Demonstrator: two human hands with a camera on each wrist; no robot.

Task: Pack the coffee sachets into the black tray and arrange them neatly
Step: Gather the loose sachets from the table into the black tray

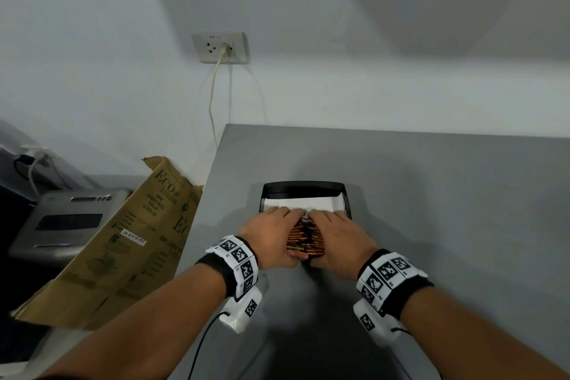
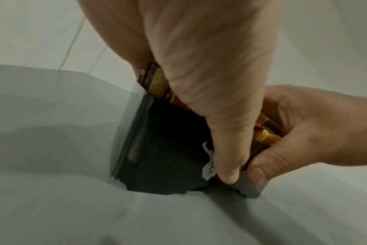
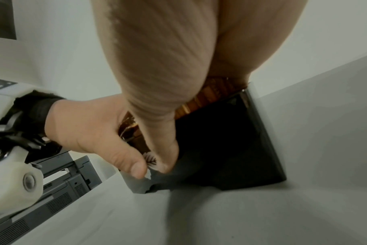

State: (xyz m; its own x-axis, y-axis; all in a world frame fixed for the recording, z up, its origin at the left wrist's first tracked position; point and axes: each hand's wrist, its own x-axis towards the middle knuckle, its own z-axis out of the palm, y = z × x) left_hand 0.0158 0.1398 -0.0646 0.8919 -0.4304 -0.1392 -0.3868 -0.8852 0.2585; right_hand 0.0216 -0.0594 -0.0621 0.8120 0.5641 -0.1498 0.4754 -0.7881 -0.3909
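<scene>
The black tray (image 1: 303, 187) stands on the grey table, lined with white paper (image 1: 320, 203) at its far end. A packed row of orange-brown coffee sachets (image 1: 305, 237) fills its near part. My left hand (image 1: 273, 234) cups the row from the left and my right hand (image 1: 337, 236) from the right, fingers curled over the far end. In the left wrist view my left hand (image 2: 210, 82) holds the sachets (image 2: 159, 82), its thumb on the tray (image 2: 136, 132) front wall. The right wrist view shows my right hand (image 3: 168, 74) gripping the sachets (image 3: 210, 96) inside the tray (image 3: 262, 132).
The grey table (image 1: 447, 210) ends at a left edge close to the tray. Beyond that edge leans a flattened cardboard box (image 1: 123, 241), with a grey machine (image 1: 68, 222) behind it. A wall socket (image 1: 220, 48) with a plugged cord sits above.
</scene>
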